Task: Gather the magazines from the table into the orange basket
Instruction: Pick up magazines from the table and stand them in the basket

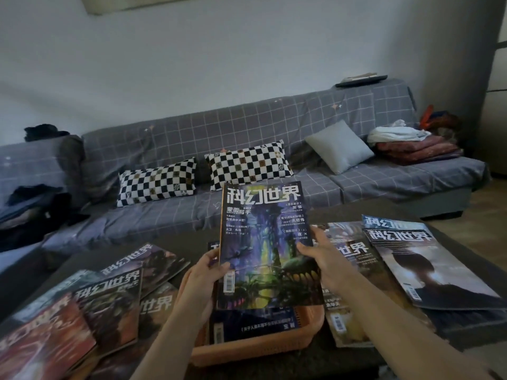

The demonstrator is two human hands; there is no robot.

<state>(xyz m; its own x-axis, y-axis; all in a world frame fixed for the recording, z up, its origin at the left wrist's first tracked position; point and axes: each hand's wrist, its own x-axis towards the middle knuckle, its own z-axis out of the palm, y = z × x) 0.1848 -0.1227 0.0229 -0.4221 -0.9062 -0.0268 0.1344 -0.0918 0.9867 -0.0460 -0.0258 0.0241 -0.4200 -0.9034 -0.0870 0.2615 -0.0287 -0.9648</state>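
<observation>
A magazine with a blue and purple cover [267, 242] is held tilted above the orange basket [307, 329], which sits on the dark table. My left hand [204, 272] grips its left edge and my right hand [319, 249] grips its right edge. At least one magazine [255, 325] lies inside the basket under the held one. Several magazines [109, 294] are spread on the table to the left. More magazines [417, 259] lie to the right, overlapping one another.
The dark table [192, 242] stands in front of a grey checked sofa [247, 124] with two black-and-white pillows, a grey cushion [338, 146] and folded cloth [411, 146] at its right end. Dark clothes [35, 204] lie on the sofa's left.
</observation>
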